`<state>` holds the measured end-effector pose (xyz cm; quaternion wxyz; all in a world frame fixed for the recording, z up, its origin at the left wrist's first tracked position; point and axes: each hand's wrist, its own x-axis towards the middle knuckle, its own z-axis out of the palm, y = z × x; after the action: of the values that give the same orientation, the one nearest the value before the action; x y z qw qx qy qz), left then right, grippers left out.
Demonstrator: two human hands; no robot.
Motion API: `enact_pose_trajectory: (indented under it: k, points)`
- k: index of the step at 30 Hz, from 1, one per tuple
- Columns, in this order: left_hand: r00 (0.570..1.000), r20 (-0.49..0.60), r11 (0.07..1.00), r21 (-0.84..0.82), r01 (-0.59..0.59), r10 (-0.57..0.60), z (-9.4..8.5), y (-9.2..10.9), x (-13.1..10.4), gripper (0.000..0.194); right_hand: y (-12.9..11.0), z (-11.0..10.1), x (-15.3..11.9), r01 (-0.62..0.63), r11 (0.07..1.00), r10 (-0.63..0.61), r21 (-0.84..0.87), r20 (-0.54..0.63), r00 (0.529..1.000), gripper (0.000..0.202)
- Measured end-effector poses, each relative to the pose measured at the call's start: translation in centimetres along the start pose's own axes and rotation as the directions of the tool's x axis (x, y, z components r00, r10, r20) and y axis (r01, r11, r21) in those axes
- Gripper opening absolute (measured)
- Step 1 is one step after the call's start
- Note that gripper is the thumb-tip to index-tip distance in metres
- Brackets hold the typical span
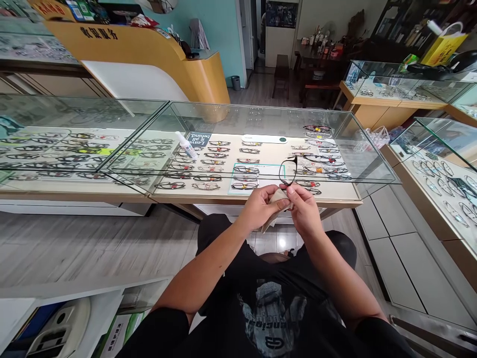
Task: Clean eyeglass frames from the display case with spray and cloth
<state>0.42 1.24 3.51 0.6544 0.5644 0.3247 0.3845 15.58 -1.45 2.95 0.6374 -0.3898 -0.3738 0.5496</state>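
Note:
Dark-framed eyeglasses [288, 171] are held up above the front edge of the glass showcase, one round lens standing upright. My left hand [263, 206] pinches a beige cloth [275, 205] against the lower part of the glasses, and the cloth hangs down below the fingers. My right hand [304, 209] is closed on the frame just beside the left, the fingertips of both nearly touching. The other lens is mostly covered by cloth and fingers. On the showcase top, a white spray bottle [186, 145] stands to the left of the hands.
Rows of eyeglasses lie inside the glass showcase [219, 195] ahead. Another showcase [428, 191] runs along the right. A wooden counter [206, 74] stands beyond, and a white shelf [112, 293] is at lower left. My legs are below the hands.

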Motion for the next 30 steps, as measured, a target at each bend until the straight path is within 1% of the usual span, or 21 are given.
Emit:
enact_pose_trajectory:
  k: [2,4,8,10,13,15,17,19,21,22,24,26,29,30]
  points:
    - [0.998,-0.057,1.000,0.021,-0.023,0.024,0.3,0.0,0.1,0.049,0.0,0.1,0.0,0.011,1.000,-0.011,-0.009,0.005,1.000,0.027]
    - [0.995,-0.083,0.997,0.069,-0.047,0.052,0.5,0.2,0.0,0.052,-0.1,0.1,0.1,0.021,0.999,-0.021,-0.039,0.005,1.000,0.029]
    - [0.995,-0.046,0.991,0.103,-0.085,0.091,0.4,1.0,-0.2,0.055,-0.5,0.3,0.1,0.083,0.995,-0.086,-0.060,-0.035,0.996,0.027]
    - [0.996,-0.017,0.988,0.128,-0.083,0.086,0.2,1.3,-0.3,0.054,-0.7,0.3,-0.1,0.096,0.995,-0.098,-0.022,-0.076,0.992,0.026]
    - [0.997,0.012,0.975,0.209,-0.078,0.077,-0.3,1.9,-0.5,0.053,-1.3,0.3,-0.2,0.093,0.995,-0.087,0.039,-0.130,0.988,0.027]
    - [0.995,-0.006,0.956,0.278,-0.094,0.099,-0.8,2.5,-0.6,0.053,-1.9,0.2,-0.3,0.106,0.993,-0.097,0.058,-0.145,0.985,0.028]
    - [0.990,-0.044,0.931,0.346,-0.112,0.135,-1.6,3.6,-0.6,0.053,-2.6,0.1,-0.3,0.126,0.990,-0.115,0.069,-0.151,0.982,0.027]
    - [0.985,-0.079,0.911,0.398,-0.110,0.153,-2.7,5.1,-0.5,0.052,-3.3,-0.1,-0.2,0.137,0.987,-0.125,0.078,-0.151,0.981,0.027]
    - [0.979,-0.116,0.888,0.448,-0.099,0.168,-4.2,6.9,0.0,0.050,-3.8,-0.3,-0.2,0.142,0.987,-0.131,0.069,-0.143,0.981,0.028]
    - [0.970,-0.147,0.869,0.484,-0.101,0.195,-5.2,7.9,0.4,0.050,-4.0,-0.4,-0.2,0.149,0.987,-0.140,0.055,-0.137,0.981,0.029]
    - [0.941,-0.216,0.822,0.561,-0.101,0.263,-7.3,9.8,1.6,0.048,-4.3,-0.5,-0.2,0.178,0.984,-0.175,0.013,-0.128,0.976,0.031]
    - [0.903,-0.277,0.780,0.619,-0.095,0.330,-9.7,11.5,3.3,0.042,-4.6,-0.5,-0.2,0.208,0.978,-0.210,-0.028,-0.121,0.970,0.032]
    - [0.827,-0.360,0.711,0.700,-0.066,0.431,-13.5,13.4,6.4,0.032,-5.1,-0.4,-0.3,0.234,0.969,-0.242,-0.075,-0.114,0.964,0.033]
    - [0.806,-0.369,0.681,0.730,-0.056,0.462,-14.8,13.9,7.5,0.029,-5.3,-0.3,-0.3,0.244,0.966,-0.252,-0.085,-0.111,0.961,0.032]
